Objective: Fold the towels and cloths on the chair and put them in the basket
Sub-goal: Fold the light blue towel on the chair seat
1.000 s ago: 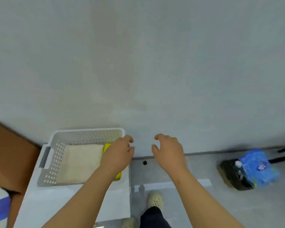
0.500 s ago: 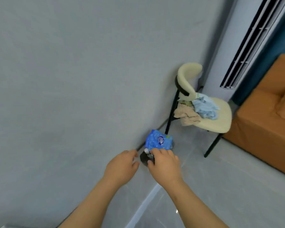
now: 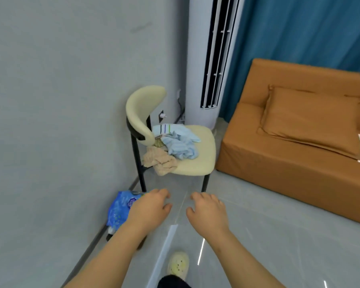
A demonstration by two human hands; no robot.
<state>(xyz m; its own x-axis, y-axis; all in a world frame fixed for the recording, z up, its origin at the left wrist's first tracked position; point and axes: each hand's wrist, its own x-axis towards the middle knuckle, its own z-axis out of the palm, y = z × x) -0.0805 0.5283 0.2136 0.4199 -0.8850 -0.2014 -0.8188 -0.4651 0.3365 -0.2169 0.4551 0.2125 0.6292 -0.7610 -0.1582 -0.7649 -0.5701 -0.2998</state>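
A cream chair (image 3: 197, 161) with black legs stands against the grey wall. On its seat lies a pile of crumpled cloths: a light blue towel (image 3: 180, 145), a tan towel (image 3: 160, 161) hanging over the seat's left edge, and a white cloth with coloured stripes (image 3: 164, 128) at the back. My left hand (image 3: 149, 208) and my right hand (image 3: 208, 210) are held out in front of me, below the chair, palms down, fingers loosely curled, holding nothing. The basket is out of view.
A blue plastic bag (image 3: 120, 208) lies on the floor by the wall, partly behind my left hand. An orange sofa (image 3: 299, 138) with a cushion stands to the right. A white tower air conditioner (image 3: 208, 59) and a blue curtain (image 3: 299, 32) fill the corner. My shoe (image 3: 178, 265) is below.
My view has swung right, from the basket on the white table to the chair. The chair now looks closer and more central. Both hands stay empty in front of me.
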